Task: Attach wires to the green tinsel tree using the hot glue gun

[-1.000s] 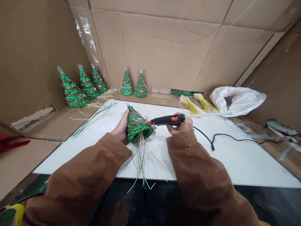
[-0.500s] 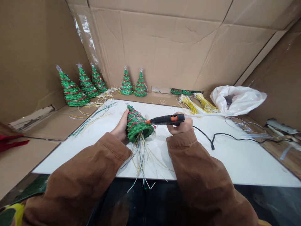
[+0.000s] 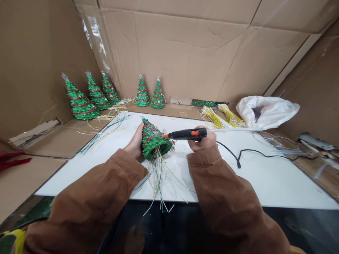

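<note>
A small green Christmas tree (image 3: 153, 138) with a red garland is tilted, its hollow base turned toward me. Out of that base hangs a bunch of white, yellow and green wires (image 3: 158, 176). My left hand (image 3: 135, 143) is closed around the tree's left side; its fingers are mostly hidden behind the tree. Wrapped around a black and orange hot glue gun (image 3: 185, 134) is my right hand (image 3: 203, 140). The gun's orange nozzle points left and meets the lower part of the tree, though exact contact is hard to tell. A clear glue stick (image 3: 235, 130) sticks out from its rear.
Several finished-looking trees (image 3: 81, 100) stand at the back left, their wires spread on the white board (image 3: 87, 169). Yellow wire bundles (image 3: 215, 117) and a white plastic bag (image 3: 275, 111) lie at the back right. The gun's black cord (image 3: 267, 153) crosses the board's right side. Cardboard walls (image 3: 172, 53) enclose the area.
Almost nothing differs. The whole view has shifted slightly, and the tree's base is turned a little more toward me, with the glue gun still against its lower part.
</note>
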Demonstrator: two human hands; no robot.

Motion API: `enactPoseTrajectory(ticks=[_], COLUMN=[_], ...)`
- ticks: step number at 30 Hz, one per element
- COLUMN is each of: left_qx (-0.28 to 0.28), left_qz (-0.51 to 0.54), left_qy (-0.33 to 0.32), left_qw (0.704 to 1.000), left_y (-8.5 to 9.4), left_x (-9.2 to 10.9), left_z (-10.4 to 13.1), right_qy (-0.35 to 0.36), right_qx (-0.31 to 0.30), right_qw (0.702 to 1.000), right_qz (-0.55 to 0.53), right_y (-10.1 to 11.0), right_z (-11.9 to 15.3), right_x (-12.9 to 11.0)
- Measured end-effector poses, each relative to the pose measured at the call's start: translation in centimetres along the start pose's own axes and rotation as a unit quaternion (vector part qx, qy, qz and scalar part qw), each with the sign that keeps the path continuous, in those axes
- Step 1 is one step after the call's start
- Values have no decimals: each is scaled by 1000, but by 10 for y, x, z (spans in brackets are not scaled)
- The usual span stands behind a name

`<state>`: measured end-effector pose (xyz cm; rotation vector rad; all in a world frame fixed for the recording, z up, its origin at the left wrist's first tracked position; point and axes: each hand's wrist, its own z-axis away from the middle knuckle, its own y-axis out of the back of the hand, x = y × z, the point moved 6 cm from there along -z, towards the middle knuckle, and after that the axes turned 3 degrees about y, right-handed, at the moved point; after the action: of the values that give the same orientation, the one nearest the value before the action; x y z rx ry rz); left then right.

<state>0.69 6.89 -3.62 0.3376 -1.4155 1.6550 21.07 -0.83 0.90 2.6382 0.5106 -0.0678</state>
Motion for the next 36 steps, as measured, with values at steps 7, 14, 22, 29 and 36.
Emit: enactPoseTrajectory(ticks=[7, 14, 22, 29, 36], left_qx=[-6, -4, -9, 12, 24], left_qz=[15, 18, 2, -7, -7], left_qy=[2, -4, -9, -3, 4], left_qw=[1000, 1000, 1000, 1000, 1000], left_y=[0, 0, 3, 8, 13], left_x=[-1, 0, 0, 0, -2], left_z=[0, 1, -3, -3, -8], right_qy=[-21, 0, -4, 6, 32], right_qx=[-25, 2, -6, -13, 16], right_qw=[999, 1000, 1000, 1000, 997], right_qz=[21, 7, 13, 26, 64], right_y=[-1, 2, 2, 3, 8], right_z=[0, -1, -1, -2, -2], right_x=[0, -3, -5, -8, -17])
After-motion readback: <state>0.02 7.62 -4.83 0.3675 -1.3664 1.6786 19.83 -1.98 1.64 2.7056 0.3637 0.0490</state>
